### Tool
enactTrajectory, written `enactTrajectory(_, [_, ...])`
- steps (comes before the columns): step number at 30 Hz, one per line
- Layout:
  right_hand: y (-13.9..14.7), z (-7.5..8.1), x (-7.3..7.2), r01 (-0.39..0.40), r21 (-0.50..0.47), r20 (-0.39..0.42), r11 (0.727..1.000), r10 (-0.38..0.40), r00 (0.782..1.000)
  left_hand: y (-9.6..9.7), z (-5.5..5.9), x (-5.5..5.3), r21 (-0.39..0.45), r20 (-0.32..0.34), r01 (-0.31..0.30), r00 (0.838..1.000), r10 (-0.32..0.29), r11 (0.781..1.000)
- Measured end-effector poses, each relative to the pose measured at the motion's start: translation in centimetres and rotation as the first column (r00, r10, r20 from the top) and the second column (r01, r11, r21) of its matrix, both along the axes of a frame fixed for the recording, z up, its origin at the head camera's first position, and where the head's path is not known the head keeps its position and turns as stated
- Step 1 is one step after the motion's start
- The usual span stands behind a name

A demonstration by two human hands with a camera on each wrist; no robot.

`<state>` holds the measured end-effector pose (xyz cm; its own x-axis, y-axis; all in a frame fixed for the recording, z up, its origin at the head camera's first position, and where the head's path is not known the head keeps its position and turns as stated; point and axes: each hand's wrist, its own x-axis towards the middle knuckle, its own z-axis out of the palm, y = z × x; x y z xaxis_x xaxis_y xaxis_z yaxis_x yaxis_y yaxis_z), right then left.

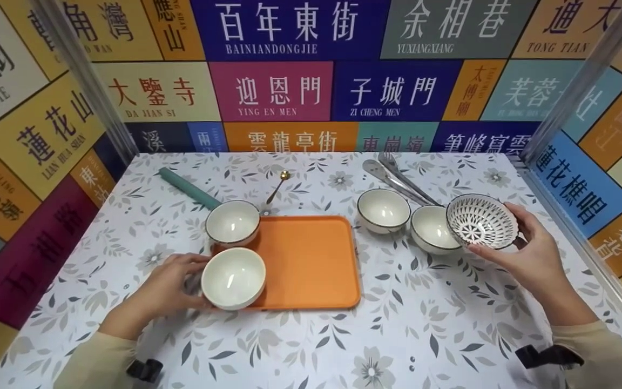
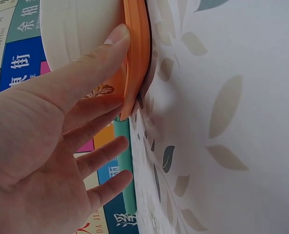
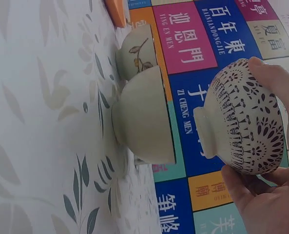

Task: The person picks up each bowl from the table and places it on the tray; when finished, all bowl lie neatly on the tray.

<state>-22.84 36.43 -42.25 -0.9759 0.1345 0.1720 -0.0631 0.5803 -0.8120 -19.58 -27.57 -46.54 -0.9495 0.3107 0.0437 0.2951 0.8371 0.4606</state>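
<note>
My right hand (image 1: 538,259) grips a black-and-white patterned bowl (image 1: 482,222) by its rim, thumb on the near side. The right wrist view shows this bowl (image 3: 246,122) lifted off the table, its foot in the air. On the left, my left hand (image 1: 165,286) is beside a plain cream bowl (image 1: 234,278) that stands on the left end of an orange tray (image 1: 311,265). In the left wrist view the thumb and forefinger are at the tray's edge (image 2: 138,53), while the other fingers are spread. A dark-rimmed bowl (image 1: 233,222) stands just behind the cream one.
Two dark-rimmed bowls, one (image 1: 384,210) left of another (image 1: 434,229), stand right of the tray. Behind them lie a silver knife (image 1: 381,173) and fork (image 1: 403,175). A small gold spoon (image 1: 278,186) and a green stick (image 1: 187,186) lie farther back. Printed walls (image 1: 278,89) enclose the table.
</note>
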Motion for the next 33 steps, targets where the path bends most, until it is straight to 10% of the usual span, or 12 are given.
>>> enactTrajectory(20, [-6.7, -0.2, 0.9, -0.213, -0.042, -0.1, 0.976, 0.208, 0.973, 0.0, 0.0, -0.1, 0.009, 0.016, -0.003, 1.0, 0.003, 1.0])
enactTrajectory(33, [-12.3, -1.7, 0.3, -0.362, -0.207, -0.091, 0.909, 0.351, 0.932, 0.0, 0.0, -0.2, 0.021, 0.038, -0.012, 0.999, 0.011, 1.0])
